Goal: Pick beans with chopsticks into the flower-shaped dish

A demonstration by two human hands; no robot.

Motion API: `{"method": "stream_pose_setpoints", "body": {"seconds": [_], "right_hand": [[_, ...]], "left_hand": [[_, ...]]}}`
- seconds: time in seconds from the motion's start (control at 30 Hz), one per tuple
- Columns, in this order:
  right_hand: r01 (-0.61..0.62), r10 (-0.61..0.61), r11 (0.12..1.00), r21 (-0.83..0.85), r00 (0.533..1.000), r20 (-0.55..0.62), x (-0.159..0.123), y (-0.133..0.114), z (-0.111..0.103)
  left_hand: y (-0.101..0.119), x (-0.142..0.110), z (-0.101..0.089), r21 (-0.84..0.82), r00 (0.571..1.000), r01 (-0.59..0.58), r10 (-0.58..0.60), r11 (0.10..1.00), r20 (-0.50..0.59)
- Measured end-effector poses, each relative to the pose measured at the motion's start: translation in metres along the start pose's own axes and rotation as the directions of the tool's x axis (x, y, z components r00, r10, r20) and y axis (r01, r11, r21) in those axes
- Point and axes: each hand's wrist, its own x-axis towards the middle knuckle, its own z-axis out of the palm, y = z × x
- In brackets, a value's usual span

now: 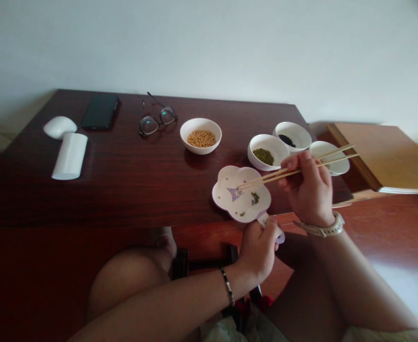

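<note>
My right hand (310, 187) is closed round a pair of wooden chopsticks (294, 170), whose tips rest over a flower-shaped white plate (226, 183) with a cartoon print and a few green beans on it. My left hand (260, 247) grips the plate's handle at the table's front edge. Behind the plate stand a white bowl of green beans (267, 151), a white bowl of black beans (292, 136) and a white bowl (332, 156) partly hidden by my right hand. A white bowl of yellow beans (200, 135) sits further left.
On the dark wooden table (130, 175) lie glasses (157, 118), a black phone (100, 111) and a white lamp-like object (66, 145) at the left. A lighter wooden board (383, 156) adjoins the table on the right. My knees are below the table edge.
</note>
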Motion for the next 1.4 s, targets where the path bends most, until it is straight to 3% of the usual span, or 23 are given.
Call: {"method": "stream_pose_setpoints", "body": {"seconds": [0.1, 0.17, 0.23, 0.33, 0.47, 0.6, 0.83, 1.03, 1.4], "right_hand": [[0.113, -0.109, 0.993, 0.014, 0.98, -0.168, 0.021, -0.005, -0.019], [0.244, -0.231, 0.97, 0.013, 0.931, -0.284, 0.035, -0.004, -0.032], [0.314, -0.3, 0.949, -0.015, 0.892, -0.337, 0.046, 0.0, -0.042], [0.32, -0.319, 0.946, -0.057, 0.881, -0.349, 0.053, 0.006, -0.049], [0.284, -0.285, 0.958, -0.045, 0.92, -0.269, 0.046, 0.005, -0.045], [0.128, -0.133, 0.99, -0.063, 0.988, -0.079, 0.029, -0.001, -0.031], [0.015, 0.017, 0.964, -0.267, 0.993, 0.114, 0.017, -0.005, -0.026], [-0.021, 0.085, 0.943, -0.333, 0.98, 0.179, 0.017, -0.004, -0.027], [-0.013, 0.072, 0.947, -0.32, 0.982, 0.173, 0.017, -0.003, -0.028]], "left_hand": [[0.004, -0.001, 0.0, -0.005, 1.0, -0.027, 0.028, 1.0, 0.014], [0.005, -0.001, 0.001, -0.03, 1.0, -0.023, 0.024, 0.999, 0.016], [0.005, -0.001, 0.001, -0.043, 1.0, -0.013, 0.013, 0.999, 0.008], [0.004, -0.001, 0.002, -0.041, 1.0, -0.007, 0.007, 0.999, 0.0], [0.0, 0.001, 0.001, -0.053, 1.0, -0.013, 0.013, 0.999, 0.003], [-0.003, 0.002, 0.001, -0.054, 1.0, -0.012, 0.012, 0.998, -0.006], [0.0, 0.001, 0.003, -0.041, 1.0, 0.003, -0.004, 0.999, -0.015], [0.002, 0.001, 0.003, -0.022, 1.0, -0.003, 0.002, 1.0, -0.008], [0.002, 0.001, 0.003, -0.04, 1.0, -0.006, 0.006, 0.999, 0.002]]}}
